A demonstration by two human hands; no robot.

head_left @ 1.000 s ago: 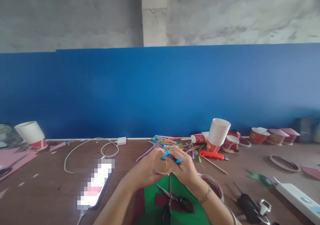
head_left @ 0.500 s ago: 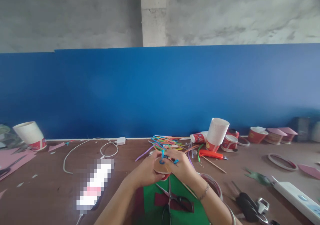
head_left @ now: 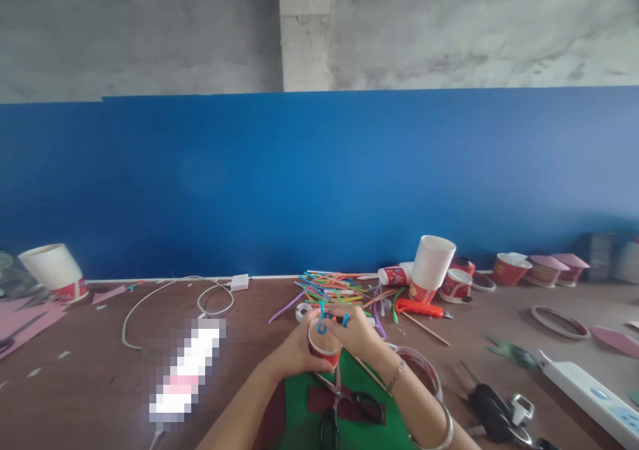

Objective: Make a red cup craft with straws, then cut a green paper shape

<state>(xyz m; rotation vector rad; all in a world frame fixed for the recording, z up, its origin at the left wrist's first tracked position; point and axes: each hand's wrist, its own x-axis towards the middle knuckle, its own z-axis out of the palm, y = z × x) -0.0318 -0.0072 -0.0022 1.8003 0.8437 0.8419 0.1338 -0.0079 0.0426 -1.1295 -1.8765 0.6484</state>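
Observation:
My left hand [head_left: 297,350] is wrapped round the side of a small red and white paper cup [head_left: 326,355], held above the green sheet [head_left: 357,373]. A curled blue strip [head_left: 322,323] stands at the cup's top. My right hand [head_left: 352,330] has its fingers at that strip, over the cup's right side; a blue piece shows between its fingers. The fingertips are too small to make out exactly. Just below the cup, black-handled scissors [head_left: 339,394] lie partly spread on the green sheet and a dark red piece.
Colourful strips [head_left: 332,283] lie behind my hands. An orange cutter [head_left: 420,308], a tall white cup [head_left: 433,263], tape rolls, pliers [head_left: 512,351] and a power strip [head_left: 592,387] are on the right. A phone [head_left: 187,370], a white cable and pink paper [head_left: 30,323] are on the left.
The cup has turned more upright, showing more of its red side. Both hands have shifted slightly downward with it, and the view has moved a little.

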